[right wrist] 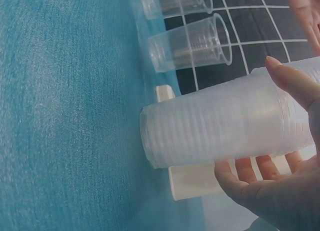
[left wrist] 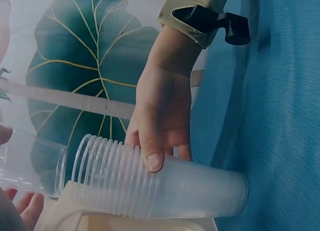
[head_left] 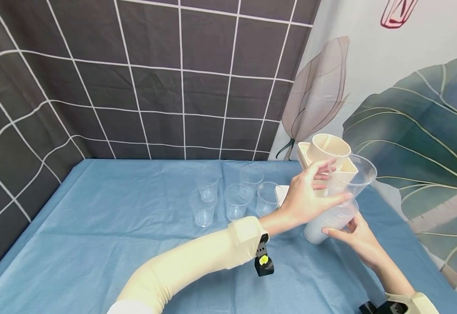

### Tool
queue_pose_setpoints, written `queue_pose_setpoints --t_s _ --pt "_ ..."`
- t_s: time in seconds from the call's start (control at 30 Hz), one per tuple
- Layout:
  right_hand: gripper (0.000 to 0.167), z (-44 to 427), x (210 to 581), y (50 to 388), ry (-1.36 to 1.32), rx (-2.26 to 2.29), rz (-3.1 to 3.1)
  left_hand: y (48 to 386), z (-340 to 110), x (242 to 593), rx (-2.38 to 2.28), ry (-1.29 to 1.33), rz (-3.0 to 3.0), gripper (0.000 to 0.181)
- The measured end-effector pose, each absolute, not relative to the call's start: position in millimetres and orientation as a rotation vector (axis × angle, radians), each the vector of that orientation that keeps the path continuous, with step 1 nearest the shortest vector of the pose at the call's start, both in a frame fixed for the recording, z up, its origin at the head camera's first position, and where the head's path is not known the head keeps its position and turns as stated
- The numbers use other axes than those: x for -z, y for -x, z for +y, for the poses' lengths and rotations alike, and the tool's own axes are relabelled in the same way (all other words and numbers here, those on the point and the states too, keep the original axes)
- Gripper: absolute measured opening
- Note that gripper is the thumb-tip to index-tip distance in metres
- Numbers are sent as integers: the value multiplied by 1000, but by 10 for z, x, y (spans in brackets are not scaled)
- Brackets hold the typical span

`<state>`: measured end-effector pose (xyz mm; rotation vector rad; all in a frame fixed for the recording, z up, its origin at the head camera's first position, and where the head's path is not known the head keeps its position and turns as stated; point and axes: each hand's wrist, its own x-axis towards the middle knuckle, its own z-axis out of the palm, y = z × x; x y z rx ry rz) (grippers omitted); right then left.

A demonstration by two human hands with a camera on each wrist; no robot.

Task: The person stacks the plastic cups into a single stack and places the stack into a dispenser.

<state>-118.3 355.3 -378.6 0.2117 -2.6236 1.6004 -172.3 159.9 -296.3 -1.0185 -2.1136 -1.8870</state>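
A nested stack of clear plastic cups stands tilted on the blue cloth at the right. My right hand grips it from the right side, thumb across the front; in the right wrist view the fingers curl beneath the stack. Just above the stack's mouth, a single clear plastic cup is held by my left hand, between thumb and fingers. A narrow gap separates this cup from the top rim in the left wrist view.
Several clear cups stand upright in a loose group at the table's middle. Behind the stack is a cream holder with a round cream cup on top. A dark gridded curtain hangs behind the blue-covered table.
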Motion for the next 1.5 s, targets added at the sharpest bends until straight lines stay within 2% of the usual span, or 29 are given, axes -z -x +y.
queue_pose_setpoints --t_s 0.8,1.5 --pt "80 3554 3791 1173 -225 -1574 -2638 1800 1648 3073 1944 1018 -2176 76" --pt "75 3558 3788 1178 -231 -1599 -2632 1825 1688 3146 1836 1086 -2218 76"
